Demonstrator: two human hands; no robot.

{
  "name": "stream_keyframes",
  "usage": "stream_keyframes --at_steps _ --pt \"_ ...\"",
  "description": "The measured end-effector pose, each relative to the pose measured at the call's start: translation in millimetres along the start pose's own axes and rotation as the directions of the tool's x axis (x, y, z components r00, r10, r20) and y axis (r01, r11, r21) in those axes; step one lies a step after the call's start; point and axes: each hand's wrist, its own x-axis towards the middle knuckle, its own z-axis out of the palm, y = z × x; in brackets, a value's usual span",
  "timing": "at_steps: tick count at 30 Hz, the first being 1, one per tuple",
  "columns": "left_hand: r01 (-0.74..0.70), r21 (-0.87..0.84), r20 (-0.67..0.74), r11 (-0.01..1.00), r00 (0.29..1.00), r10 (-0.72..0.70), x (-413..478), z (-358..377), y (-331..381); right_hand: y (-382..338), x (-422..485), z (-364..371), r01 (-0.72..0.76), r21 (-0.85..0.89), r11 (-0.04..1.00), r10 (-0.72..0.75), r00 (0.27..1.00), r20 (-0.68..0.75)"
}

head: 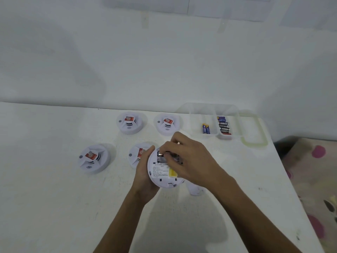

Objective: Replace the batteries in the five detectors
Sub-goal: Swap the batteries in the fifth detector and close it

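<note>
1. Leftmost, four detectors sit face-up on the white table (54, 198): front-left detector (94, 157), back-left detector (130, 123), front-middle detector (137, 155), back-right detector (168, 124); seemingly untouched.
2. Centrally, the left hand (144, 179) cradles a fifth detector (163, 172), back upward, compartment open.
3. The right hand (189, 159) pinches a battery (163, 154) at that compartment.
4. Rightward, a clear tray (237, 123) holds two blue batteries (205, 128) and a second group of batteries (224, 126).
5. Probably early; four remain.

— Where does the view look from?
— From the person's head, forward and down over the white worktop (54, 198), near, the wall behind.
— A second view sharing anything?
— There is only this one.
</note>
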Motion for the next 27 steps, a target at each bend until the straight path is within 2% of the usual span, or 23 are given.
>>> stream_keyframes --at_steps 4,10,14,16,18,22,27 --pt "0.012 0.076 -0.005 0.997 1.0 -0.012 0.7 -7.1 -4.2 4.9 3.6 -2.5 0.072 -0.049 0.996 -0.067 0.993 0.093" --pt "0.078 0.075 -0.015 0.994 0.997 -0.077 3.3 -14.4 -13.3 9.1 7.1 -4.0 0.135 -0.132 0.982 -0.113 0.98 0.163" --pt "0.138 0.149 -0.08 0.979 0.989 -0.127 2.9 -6.9 -12.5 10.3 6.3 -4.9 0.143 -0.131 0.981 -0.106 0.962 0.252" --pt "0.164 0.134 -0.1 0.977 0.983 -0.152 1.6 -4.1 -11.6 10.9 7.0 -5.1 0.149 -0.12 0.982 -0.111 0.954 0.279" --pt "0.157 0.152 -0.072 0.976 0.987 -0.147 0.0 -4.5 -13.2 12.4 8.2 -5.1 0.156 -0.116 0.981 -0.116 0.948 0.298" --pt "0.173 0.135 -0.05 0.976 0.985 -0.168 -0.1 -7.9 -18.0 15.2 9.3 -3.8 0.14 -0.051 0.989 -0.118 0.943 0.312" --pt "0.187 0.106 -0.032 0.977 0.982 -0.185 6.2 -14.6 -24.9 17.9 6.5 -0.4 0.133 0.014 0.991 -0.132 0.965 0.226"
